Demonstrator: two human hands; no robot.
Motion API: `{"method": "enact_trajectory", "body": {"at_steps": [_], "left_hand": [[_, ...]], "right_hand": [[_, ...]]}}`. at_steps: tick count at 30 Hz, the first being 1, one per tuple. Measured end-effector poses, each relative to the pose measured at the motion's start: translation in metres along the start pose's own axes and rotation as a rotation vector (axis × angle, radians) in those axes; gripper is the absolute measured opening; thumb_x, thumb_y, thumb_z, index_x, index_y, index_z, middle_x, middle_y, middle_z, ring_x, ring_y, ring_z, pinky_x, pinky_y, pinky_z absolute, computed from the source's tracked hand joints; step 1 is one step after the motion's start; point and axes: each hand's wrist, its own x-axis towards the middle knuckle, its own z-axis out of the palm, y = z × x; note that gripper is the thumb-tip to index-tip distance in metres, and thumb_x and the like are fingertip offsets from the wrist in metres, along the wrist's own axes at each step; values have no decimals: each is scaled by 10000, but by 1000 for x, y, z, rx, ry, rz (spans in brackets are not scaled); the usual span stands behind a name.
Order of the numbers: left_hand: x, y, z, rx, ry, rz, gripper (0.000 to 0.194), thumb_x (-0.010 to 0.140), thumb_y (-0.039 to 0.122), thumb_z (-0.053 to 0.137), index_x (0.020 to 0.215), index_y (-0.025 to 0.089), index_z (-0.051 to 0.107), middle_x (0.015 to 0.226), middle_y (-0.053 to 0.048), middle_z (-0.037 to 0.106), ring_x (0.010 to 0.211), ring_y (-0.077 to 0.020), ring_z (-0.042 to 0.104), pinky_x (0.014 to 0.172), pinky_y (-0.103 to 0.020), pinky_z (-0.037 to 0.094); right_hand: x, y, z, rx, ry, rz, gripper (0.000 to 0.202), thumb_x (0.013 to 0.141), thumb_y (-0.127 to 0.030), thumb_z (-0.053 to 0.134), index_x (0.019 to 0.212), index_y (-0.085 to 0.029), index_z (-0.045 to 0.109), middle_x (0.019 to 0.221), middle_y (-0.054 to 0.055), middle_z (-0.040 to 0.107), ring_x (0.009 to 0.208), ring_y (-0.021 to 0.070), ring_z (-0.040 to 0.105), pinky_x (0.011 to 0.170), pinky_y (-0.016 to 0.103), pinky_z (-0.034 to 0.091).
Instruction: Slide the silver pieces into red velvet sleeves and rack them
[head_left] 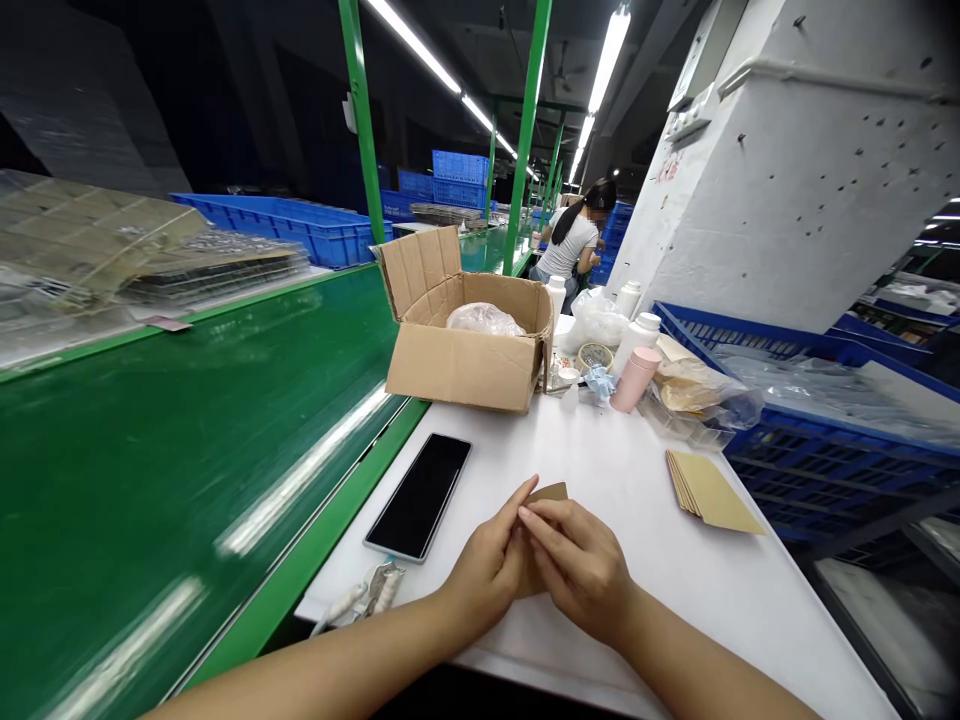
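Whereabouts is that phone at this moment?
In the head view, the phone lies left of centre on the white table, beside the green belt, left of the left hand and nearer than the cardboard box.

We can read no word, number or brand for certain here. The clearest lettering we find is red writing (666, 168) on the pale pillar (795, 190) at right — a short row of characters on its shaded face, below the wall-mounted boxes (691, 115), too small and slanted for us to make out. Down on the white surface (637, 560), small reddish marks show on a pale item (564, 362) just left of the tape roll (595, 350) — whether they are letters or only a pattern, we cannot tell at this size.
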Motion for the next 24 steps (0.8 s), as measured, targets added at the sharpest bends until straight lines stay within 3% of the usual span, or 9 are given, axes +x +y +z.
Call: {"method": "enact_trajectory", "body": {"at_steps": [6, 24], "left_hand": [[0, -2, 0, 31, 0, 22, 479, 901, 295, 318, 1373, 263, 246, 1385, -14, 360, 1269, -126, 375, 1117, -296, 294], [0, -3, 0, 57, 0, 20, 476, 901, 294, 318, 1370, 253, 249, 1347, -24, 413, 1225, -122, 428, 1082, -284, 343]], "right_hand": [[0, 0, 0, -8, 15, 9, 544, 812, -59, 461, 1335, -190, 390, 1081, 114, 578, 922, 193, 573, 723, 334, 525], [-1, 1, -1, 53, 25, 9, 608, 763, 6, 504, 1333, -175, 395, 1066, 120, 569, 900, 193, 544, 704, 331, 504]]}}
